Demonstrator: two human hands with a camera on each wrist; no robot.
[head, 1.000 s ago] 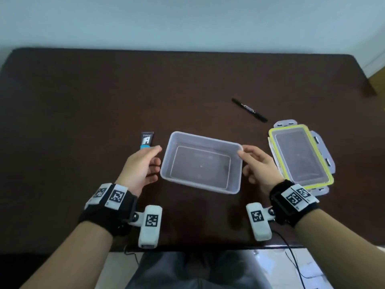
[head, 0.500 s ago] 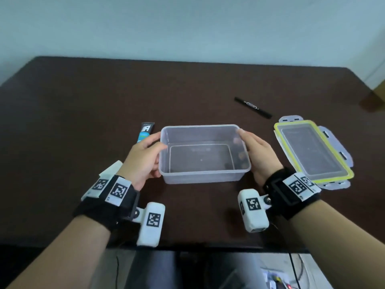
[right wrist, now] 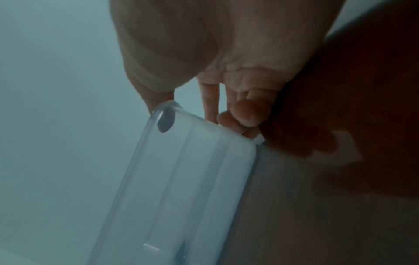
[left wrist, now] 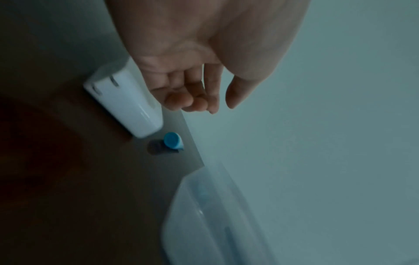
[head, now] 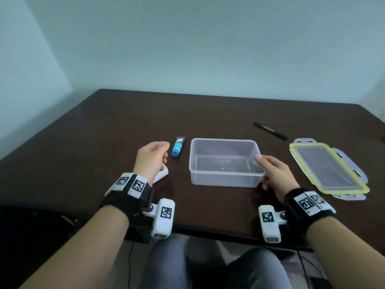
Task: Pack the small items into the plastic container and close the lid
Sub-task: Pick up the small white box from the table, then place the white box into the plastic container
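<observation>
The clear plastic container [head: 225, 161] stands on the dark table with nothing inside. My right hand [head: 260, 170] grips its right end, thumb on the rim and fingers [right wrist: 238, 122] against the outer wall [right wrist: 192, 179]. My left hand [head: 164, 151] hovers left of the container, fingers loosely curled and holding nothing [left wrist: 217, 105]. A small tube with a blue cap [head: 178, 146] lies between that hand and the container. A white block-shaped item [left wrist: 127, 100] lies under the left hand [head: 161, 176]. The yellow-rimmed lid [head: 329, 167] lies flat to the right.
A black pen [head: 269, 130] lies on the table behind the container and lid. The table's near edge [head: 208, 232] runs just in front of my wrists, with my knees below it. A pale wall stands behind the table.
My left hand has let go of the container's left end and drawn away to the left. The right hand still holds the right end. The camera has tilted upward.
</observation>
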